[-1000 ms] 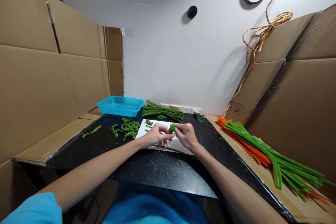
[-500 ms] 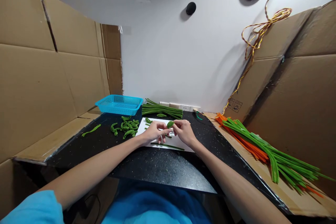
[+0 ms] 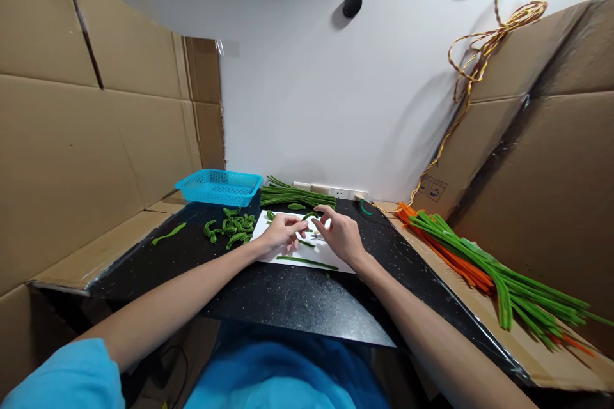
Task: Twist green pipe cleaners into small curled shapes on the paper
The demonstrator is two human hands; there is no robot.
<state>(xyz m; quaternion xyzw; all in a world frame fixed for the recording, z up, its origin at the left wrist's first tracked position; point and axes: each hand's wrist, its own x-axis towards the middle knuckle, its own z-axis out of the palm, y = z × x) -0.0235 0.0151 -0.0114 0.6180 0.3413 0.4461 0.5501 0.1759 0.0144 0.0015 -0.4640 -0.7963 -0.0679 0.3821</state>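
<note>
My left hand (image 3: 284, 234) pinches a curved piece of dark green pipe cleaner (image 3: 309, 215) above a white sheet (image 3: 261, 230). On the other side of this piece is my right hand (image 3: 341, 238), thumb and forefinger apart, close to its end; exact contact is too small to tell. A small pale, metallic-looking object (image 3: 316, 236) shows under the right fingers, its kind unclear. Along the sheet's near edge lies a straight green pipe cleaner (image 3: 307, 262). A shorter green length (image 3: 307, 243) lies behind it, partly covered by my left hand.
Bent green pieces (image 3: 235, 227) are heaped left of the sheet, near a blue basket (image 3: 220, 187). Behind the sheet lies a bundle of dark green pipe cleaners (image 3: 297, 195). Bright green (image 3: 518, 294) and orange stems (image 3: 460, 266) rest at right. Cardboard walls (image 3: 96, 140) stand on both sides.
The green piece between my hands has gone from a compact, leaf-like look to a thin curve. My right thumb and forefinger have spread apart. The view has shifted slightly.
</note>
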